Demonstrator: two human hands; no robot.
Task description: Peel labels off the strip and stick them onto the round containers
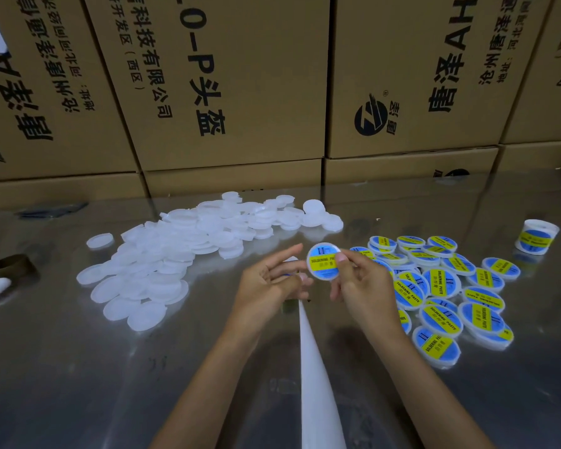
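The right hand [358, 283] pinches a labelled round container [323, 261] upright above the desk [78, 367]. The left hand [266, 280], fingers loosely spread, grips the white strip [314, 377]. Its fingers partly hide the strip's top.

Held container label [323, 261]: "SOLDERING P…", partly covered.
Labelled containers [441, 314]: "SOLDERING PASTE", black on yellow band.
Cardboard boxes [227, 79]: Chinese print, "有限公司", ".0-P", "AH".
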